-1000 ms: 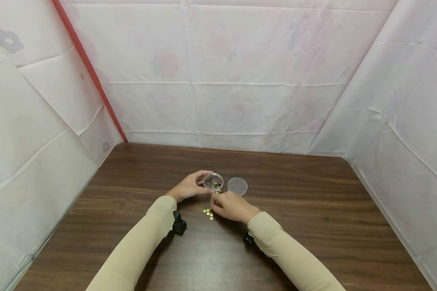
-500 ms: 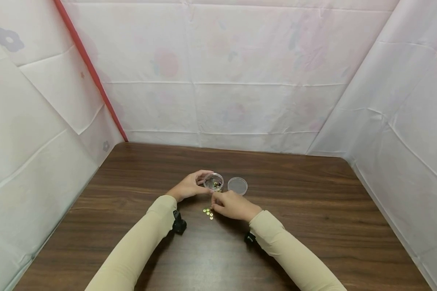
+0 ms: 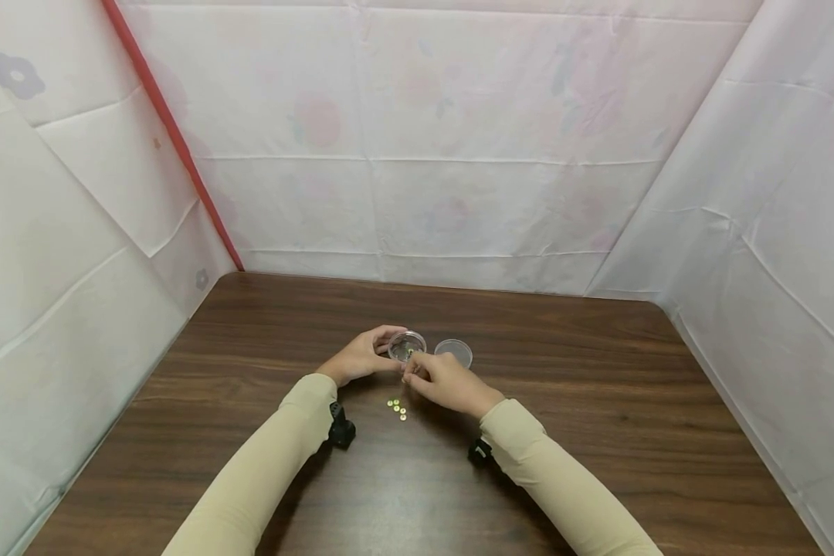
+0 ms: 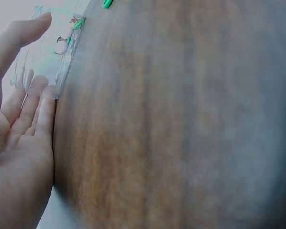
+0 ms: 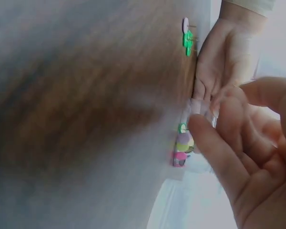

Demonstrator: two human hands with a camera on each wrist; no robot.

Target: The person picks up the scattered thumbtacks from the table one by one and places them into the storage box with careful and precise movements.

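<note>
A round clear plastic jar (image 3: 398,344) stands on the table with several coloured thumbtacks inside, their heads showing through its wall in both wrist views. My left hand (image 3: 358,360) holds the jar from the left, thumb on the near side and fingers behind. At the jar's near right rim, my right hand (image 3: 452,381) has thumb and index finger together, seemingly pinching a small thumbtack mostly hidden by the fingertips. Several loose thumbtacks (image 3: 396,408) lie in front of the jar; in the right wrist view, the loose thumbtacks (image 5: 188,43) have pins pointing up.
The clear round lid (image 3: 456,349) lies flat just right of the jar, partly behind my right hand. Dark wood-grain tabletop (image 3: 563,371) surrounds everything. A pale patterned cloth (image 3: 417,208) hangs behind the table, with more cloth on both sides.
My right hand has lifted from beside the loose thumbtacks and moved up towards the jar's rim, now covering part of its opening. The left hand and jar have stayed put.
</note>
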